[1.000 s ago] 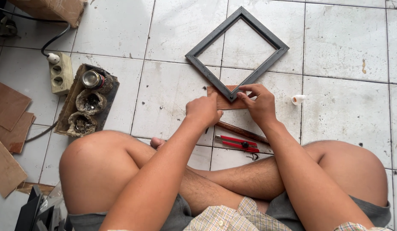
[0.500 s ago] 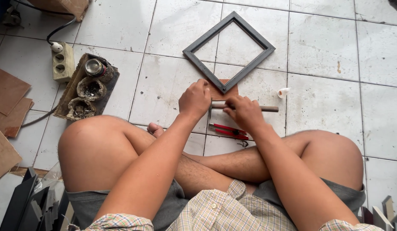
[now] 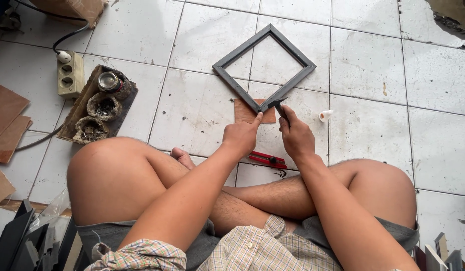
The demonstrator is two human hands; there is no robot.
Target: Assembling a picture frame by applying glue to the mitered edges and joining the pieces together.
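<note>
White floor tiles (image 3: 192, 110), stained and scuffed, underfoot everywhere; cross-legged on them, bare knees wide, checked shirt at the bottom edge.

Square dark frame (image 3: 265, 68) flat on the floor, turned like a diamond, nearest corner pointing at the hands. Under that corner, a small brown board (image 3: 245, 113), partly covered by the frame and by the left hand.

Left hand (image 3: 240, 138) curled, one fingertip stretched forward onto the frame's near corner; fingers loosely bent, nothing gripped as far as can be seen. Right hand (image 3: 295, 135) closed around a dark tool (image 3: 280, 105), only its tip showing past the fingers, touching the frame just beside the corner; kind of tool hard to make out.

Red-handled cutter (image 3: 267, 159) on the floor just behind the hands, partly hidden by the left wrist. Small white tube (image 3: 325, 116) lying near the right hand, well clear of the frame.

Off to the left, a beige power strip (image 3: 71, 75) with a white plug and black cable, beside a wooden tray (image 3: 74, 113) holding a metal tin and two dirty round pots. Brown boards (image 3: 7, 120) cut off by the left edge. Dark strips (image 3: 22, 243) bottom left, and more pieces bottom right, cropped and unclear.
</note>
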